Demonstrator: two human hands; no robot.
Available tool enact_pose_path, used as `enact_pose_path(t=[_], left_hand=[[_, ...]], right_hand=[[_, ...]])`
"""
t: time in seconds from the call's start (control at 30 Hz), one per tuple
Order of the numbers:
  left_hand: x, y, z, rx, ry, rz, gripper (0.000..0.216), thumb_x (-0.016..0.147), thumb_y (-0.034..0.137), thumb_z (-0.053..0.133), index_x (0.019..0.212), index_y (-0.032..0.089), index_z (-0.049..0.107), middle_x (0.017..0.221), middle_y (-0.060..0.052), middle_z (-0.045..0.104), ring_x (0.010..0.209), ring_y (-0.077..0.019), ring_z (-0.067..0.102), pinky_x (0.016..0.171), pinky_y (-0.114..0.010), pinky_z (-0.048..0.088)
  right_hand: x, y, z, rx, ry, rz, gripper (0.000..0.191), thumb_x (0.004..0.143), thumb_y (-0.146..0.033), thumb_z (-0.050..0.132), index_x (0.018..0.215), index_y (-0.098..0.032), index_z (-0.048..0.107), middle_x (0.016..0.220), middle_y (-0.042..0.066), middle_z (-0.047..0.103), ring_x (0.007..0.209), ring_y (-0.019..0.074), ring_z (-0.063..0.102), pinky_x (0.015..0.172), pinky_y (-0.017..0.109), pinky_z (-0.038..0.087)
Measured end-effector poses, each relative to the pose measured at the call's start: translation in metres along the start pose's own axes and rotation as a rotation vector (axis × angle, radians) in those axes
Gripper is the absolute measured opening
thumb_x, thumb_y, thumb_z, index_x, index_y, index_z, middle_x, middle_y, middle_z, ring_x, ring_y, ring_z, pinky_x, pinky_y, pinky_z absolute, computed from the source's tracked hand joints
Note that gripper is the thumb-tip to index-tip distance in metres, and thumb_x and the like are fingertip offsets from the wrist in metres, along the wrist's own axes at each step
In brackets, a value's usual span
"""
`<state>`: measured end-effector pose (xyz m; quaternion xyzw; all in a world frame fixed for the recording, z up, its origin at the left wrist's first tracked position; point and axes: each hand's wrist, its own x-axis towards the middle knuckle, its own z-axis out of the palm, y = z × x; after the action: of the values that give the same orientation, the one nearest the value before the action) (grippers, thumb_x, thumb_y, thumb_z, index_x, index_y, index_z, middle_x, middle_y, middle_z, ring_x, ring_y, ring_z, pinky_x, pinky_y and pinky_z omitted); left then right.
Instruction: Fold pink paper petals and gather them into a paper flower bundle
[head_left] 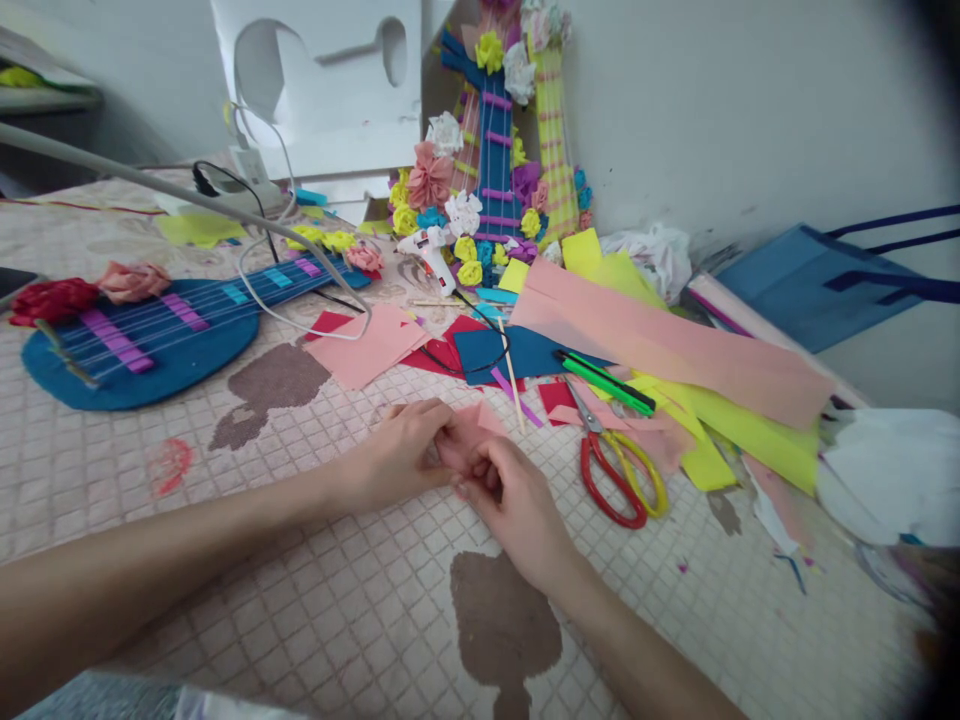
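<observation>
My left hand [401,450] and my right hand [517,505] meet over the patterned cloth, both pinching a small pink piece of paper [471,428] between their fingertips. The paper looks folded or rolled, and its far edge sticks up past my fingers. Red and yellow scissors [621,468] lie just right of my right hand. A thin wooden stick [512,375] rests right behind the paper.
A blue paper guitar [150,335] with paper roses lies at the left. Coloured paper sheets [660,350], a green cutter [607,383] and a white glue gun [431,255] lie beyond. Decorated guitars [495,130] lean on the wall. A blue bag [825,285] sits at right.
</observation>
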<state>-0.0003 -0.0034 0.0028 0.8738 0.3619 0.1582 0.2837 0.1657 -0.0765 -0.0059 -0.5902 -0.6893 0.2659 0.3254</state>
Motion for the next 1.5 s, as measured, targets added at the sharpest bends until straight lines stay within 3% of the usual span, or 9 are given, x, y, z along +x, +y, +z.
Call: enact_pose_path(t=[0.13,0.33,0.57,0.9,1.0,1.23,1.5], left_hand=[[0.001,-0.004,-0.002,0.024,0.041,-0.011,0.013,0.073,0.015,0.059,0.083,0.017,0.051,0.088,-0.004,0.057,0.087,-0.0213,0.055,0.073,-0.033,0.042],[0.0,-0.001,-0.004,0.035,-0.011,0.022,0.009,0.079,0.025,0.058,0.085,0.017,0.058,0.092,-0.005,0.056,0.091,-0.0217,0.053,0.076,-0.034,0.041],[0.002,0.003,0.0,0.104,0.016,-0.043,0.004,0.075,0.019,0.06,0.074,0.016,0.057,0.088,-0.005,0.057,0.09,-0.0227,0.053,0.077,-0.037,0.038],[0.0,-0.004,0.008,0.13,0.086,0.009,0.005,0.078,0.018,0.056,0.074,0.016,0.054,0.086,-0.003,0.056,0.086,-0.0206,0.052,0.075,-0.035,0.037],[0.0,-0.005,0.009,0.14,0.101,0.011,0.005,0.077,0.019,0.056,0.073,0.016,0.054,0.086,-0.003,0.056,0.086,-0.0208,0.052,0.073,-0.034,0.037],[0.001,-0.004,0.009,0.148,0.092,0.005,0.005,0.077,0.02,0.058,0.074,0.016,0.055,0.087,-0.004,0.056,0.087,-0.0214,0.053,0.074,-0.035,0.037],[0.0,-0.002,0.008,0.144,0.085,-0.003,0.007,0.079,0.023,0.057,0.078,0.017,0.056,0.088,-0.004,0.057,0.088,-0.0215,0.053,0.075,-0.035,0.037]], right_hand=[[-0.001,0.001,-0.001,0.024,-0.002,-0.016,0.014,0.079,-0.01,0.056,0.081,-0.022,0.05,0.077,-0.002,0.055,0.068,0.0125,0.054,0.061,0.024,0.044],[-0.002,0.001,-0.004,0.087,-0.056,-0.032,0.014,0.077,-0.011,0.059,0.085,-0.022,0.052,0.084,-0.001,0.058,0.07,0.0115,0.055,0.063,0.024,0.046],[-0.001,0.001,-0.005,0.083,-0.061,-0.009,0.021,0.072,-0.008,0.062,0.083,-0.022,0.05,0.081,-0.002,0.055,0.065,0.0106,0.051,0.059,0.023,0.044],[-0.003,0.006,-0.007,0.036,-0.076,-0.041,0.017,0.081,-0.006,0.047,0.089,-0.021,0.05,0.083,-0.001,0.056,0.073,0.0123,0.053,0.064,0.025,0.042],[-0.002,0.006,-0.008,0.034,-0.08,-0.035,0.02,0.077,-0.003,0.048,0.086,-0.021,0.05,0.082,-0.001,0.056,0.072,0.012,0.053,0.063,0.024,0.041],[-0.003,0.003,-0.006,0.013,-0.074,-0.032,0.007,0.085,-0.015,0.049,0.088,-0.021,0.05,0.083,0.0,0.056,0.074,0.0135,0.054,0.065,0.026,0.044],[-0.004,0.005,-0.004,0.058,-0.086,-0.048,0.017,0.08,-0.009,0.054,0.089,-0.022,0.05,0.091,0.001,0.056,0.078,0.0125,0.057,0.068,0.025,0.048]])
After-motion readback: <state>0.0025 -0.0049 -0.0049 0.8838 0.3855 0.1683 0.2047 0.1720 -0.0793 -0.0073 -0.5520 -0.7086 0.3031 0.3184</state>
